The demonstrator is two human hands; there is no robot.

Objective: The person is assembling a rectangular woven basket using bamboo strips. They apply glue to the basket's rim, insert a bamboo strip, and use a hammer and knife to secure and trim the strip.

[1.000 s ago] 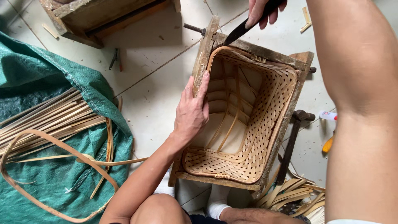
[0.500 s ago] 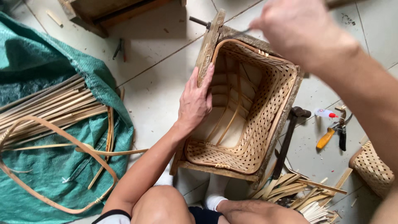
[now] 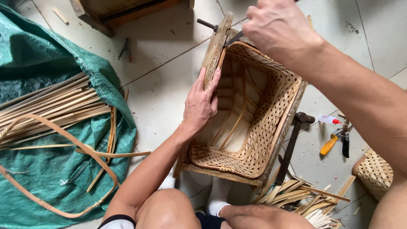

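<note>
From the head camera, looking straight down: a woven bamboo basket (image 3: pixel 250 123) sits on the tiled floor (image 3: pixel 161 76) between the person's knees, held inside a rough wooden frame (image 3: pixel 216 46). Its open mouth faces up, so the ribs and the lattice of its far wall show.

The left hand (image 3: pixel 202 104) lies flat against the basket's left rim – fingers together and stretched along the frame's plank, thumb tucked inside the rim. It presses there; it does not wrap around anything.

The right hand (image 3: pixel 277 27) is up at the far corner of the basket, closed in a fist around a handle I cannot see; only a dark blade (image 3: pixel 234 38) pokes out beneath it, its tip touching the rim near the top of the plank.

To the left, a green tarp (image 3: pixel 38 59) is spread out with a bundle of bamboo strips (image 3: pixel 46 108) on it and one long bent strip (image 3: pixel 63 135) looping over them. At the top edge stands a wooden stool (image 3: pixel 123 10), partly out of view.

To the right of the basket lie a hammer (image 3: pixel 292 144) just beside the frame, a small glue bottle (image 3: pixel 328 120) with a red tip, and orange-handled pliers (image 3: pixel 335 140). A second, smaller basket (image 3: pixel 375 171) peeks in at the right – well apart from the first. Offcuts (image 3: pixel 296 199) pile up near the person's foot.
</note>
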